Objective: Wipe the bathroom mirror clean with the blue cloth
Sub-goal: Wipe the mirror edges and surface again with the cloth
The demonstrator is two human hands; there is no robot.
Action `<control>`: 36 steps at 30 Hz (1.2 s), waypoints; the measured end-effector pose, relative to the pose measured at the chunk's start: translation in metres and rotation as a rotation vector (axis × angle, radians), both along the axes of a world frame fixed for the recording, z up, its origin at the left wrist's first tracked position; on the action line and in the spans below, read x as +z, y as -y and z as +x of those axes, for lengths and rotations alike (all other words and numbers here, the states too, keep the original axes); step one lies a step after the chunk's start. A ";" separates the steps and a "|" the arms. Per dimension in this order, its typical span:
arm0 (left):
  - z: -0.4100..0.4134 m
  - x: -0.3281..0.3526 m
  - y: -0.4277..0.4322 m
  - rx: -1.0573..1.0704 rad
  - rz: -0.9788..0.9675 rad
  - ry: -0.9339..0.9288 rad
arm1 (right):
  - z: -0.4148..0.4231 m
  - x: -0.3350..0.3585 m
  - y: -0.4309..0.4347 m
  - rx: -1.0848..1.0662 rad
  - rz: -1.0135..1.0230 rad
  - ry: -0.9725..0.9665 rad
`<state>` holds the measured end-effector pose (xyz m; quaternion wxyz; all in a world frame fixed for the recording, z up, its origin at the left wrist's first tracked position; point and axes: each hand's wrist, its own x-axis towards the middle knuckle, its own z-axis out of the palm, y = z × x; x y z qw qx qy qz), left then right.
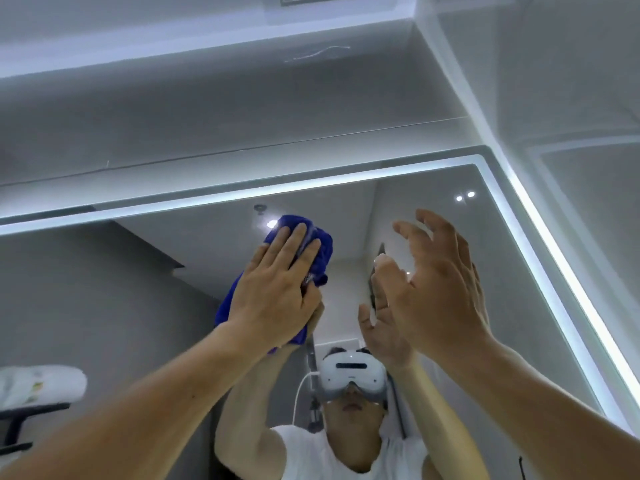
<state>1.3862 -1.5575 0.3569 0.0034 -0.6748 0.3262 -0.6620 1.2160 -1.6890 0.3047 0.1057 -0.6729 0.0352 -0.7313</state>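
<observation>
Blue and bunched, the one cloth (pixel 321 249) lies under the left hand (pixel 277 292), pressed against the single mirror (pixel 104 306). It sticks out past the fingertips and hangs below the wrist on the thumbless side. That hand lies flat on it with its fingers straight, pressing rather than clutching. The right hand (pixel 440 292) is up beside it, well clear of the cloth, fingers spread and loosely bent, holding nothing; whether it touches the glass I cannot tell. Two hands in all, each doubled by a reflection. One lit strip (pixel 242 197) edges the mirror above both hands and down past the right. One white headset (pixel 351 374) shows reflected below them, and one rolled white towel (pixel 38 384) sits low, beyond the left forearm.
</observation>
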 end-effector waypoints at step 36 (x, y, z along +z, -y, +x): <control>-0.001 0.046 -0.006 -0.045 -0.040 -0.020 | -0.002 0.006 0.021 -0.019 -0.025 -0.005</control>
